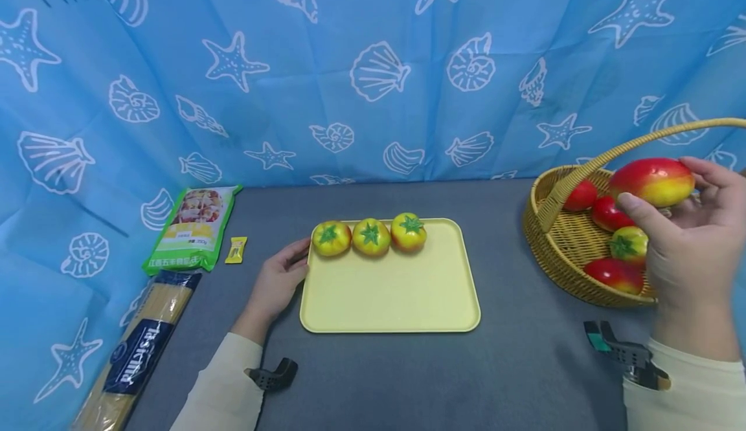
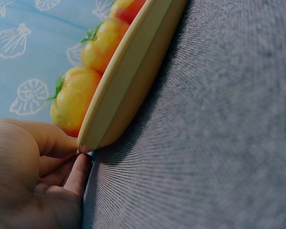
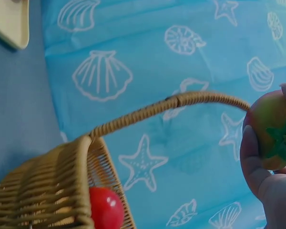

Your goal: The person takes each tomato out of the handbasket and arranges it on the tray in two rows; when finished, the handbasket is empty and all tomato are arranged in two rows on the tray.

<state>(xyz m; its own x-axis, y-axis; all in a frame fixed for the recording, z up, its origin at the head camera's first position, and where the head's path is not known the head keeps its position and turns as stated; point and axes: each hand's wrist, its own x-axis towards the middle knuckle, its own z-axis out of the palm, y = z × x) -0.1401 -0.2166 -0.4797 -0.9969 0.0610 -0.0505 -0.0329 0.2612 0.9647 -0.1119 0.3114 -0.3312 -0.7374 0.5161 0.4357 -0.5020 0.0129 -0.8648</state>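
Observation:
My left hand [image 1: 278, 287] is at the left edge of a pale yellow tray [image 1: 390, 295]. In the left wrist view its thumb and a finger pinch the tray's rim at the corner. Three yellow-red tomatoes [image 1: 371, 237] with green leafy tops stand in a row along the tray's far side. Over at the right, my right hand [image 1: 699, 237] grips another red and yellow tomato [image 1: 653, 182] above a wicker basket [image 1: 544, 253]. The right wrist view shows this tomato's green star-shaped top, close by the basket's handle. Inside the basket lie several more red and yellow-red fruits [image 1: 614, 274].
The basket's tall arched handle [image 1: 635, 141] rises beside my right hand. At the left lie a green and white food bag [image 1: 195, 227], a small yellow packet [image 1: 236, 250] and a long pack of spaghetti [image 1: 140, 353]. A blue shell-patterned curtain [image 1: 350, 120] hangs behind the grey table.

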